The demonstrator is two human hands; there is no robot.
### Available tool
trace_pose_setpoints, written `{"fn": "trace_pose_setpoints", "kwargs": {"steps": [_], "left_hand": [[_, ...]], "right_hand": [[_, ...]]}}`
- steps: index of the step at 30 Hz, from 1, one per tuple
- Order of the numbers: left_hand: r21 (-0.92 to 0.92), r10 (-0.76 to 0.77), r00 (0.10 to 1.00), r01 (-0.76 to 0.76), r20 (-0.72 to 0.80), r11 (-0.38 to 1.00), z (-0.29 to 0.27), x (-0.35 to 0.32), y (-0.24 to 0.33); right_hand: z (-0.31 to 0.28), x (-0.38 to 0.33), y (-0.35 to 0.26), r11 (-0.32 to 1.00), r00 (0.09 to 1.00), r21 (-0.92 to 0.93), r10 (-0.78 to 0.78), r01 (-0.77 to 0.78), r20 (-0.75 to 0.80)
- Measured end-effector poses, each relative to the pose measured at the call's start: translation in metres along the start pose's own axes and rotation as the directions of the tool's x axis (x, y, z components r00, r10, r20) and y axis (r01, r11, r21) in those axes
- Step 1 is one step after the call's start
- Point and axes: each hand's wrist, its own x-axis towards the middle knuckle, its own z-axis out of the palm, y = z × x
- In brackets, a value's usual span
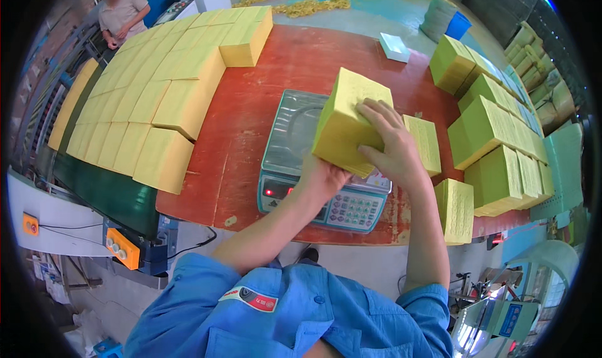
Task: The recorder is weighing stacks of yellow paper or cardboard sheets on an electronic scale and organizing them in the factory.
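I hold a thick block of yellow paper sheets [351, 110], tilted, over the right part of a digital weighing scale [290, 129]. My left hand [323, 175] supports the block from below, with most of its fingers hidden underneath. My right hand [390, 135] grips the block's right side, fingers spread on the embossed face and thumb lower down. The scale has a metal pan, a teal body and a keypad at its near side; some keys and part of the pan are covered by the block and my hands. Just right of the scale sits a smaller yellow paper stack [425, 143].
Rows of yellow paper blocks [135, 98] fill the left of the red table [238, 132]. More paper stacks [486, 129] stand at the right, with one stack [454, 210] at the near edge. A light box [394, 47] lies far back. Another person [122, 13] is at far left.
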Motion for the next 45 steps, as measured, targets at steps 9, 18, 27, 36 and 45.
{"fn": "trace_pose_setpoints", "kwargs": {"steps": [9, 18, 27, 36, 45], "left_hand": [[0.695, -0.044, 0.996, 0.087, -0.079, 0.714, -0.016, -0.135, 0.06], [0.166, -0.165, 0.507, -0.544, 0.846, -0.823, 0.055, -0.041, 0.022], [0.092, -0.258, 0.534, -0.542, 0.805, -0.835, 0.028, -0.039, 0.044], [0.095, -0.171, 0.544, -0.425, 0.822, -0.9, 0.032, -0.038, 0.013], [0.029, -0.12, 0.602, -0.232, 0.789, -0.972, 0.03, -0.019, -0.008]], "right_hand": [[-0.013, 0.01, -0.017, 0.998, 0.99, 0.047, 0.036, -0.043, 0.137], [0.009, 0.089, 0.101, 0.576, 0.763, 0.502, 0.438, -0.645, 0.476], [0.059, 0.078, 0.096, 0.567, 0.715, 0.447, 0.619, -0.692, 0.323], [0.048, 0.075, 0.106, 0.532, 0.697, 0.46, 0.616, -0.711, 0.366], [0.055, 0.089, 0.119, 0.877, 0.904, 0.23, 0.425, -0.422, 0.038]]}}
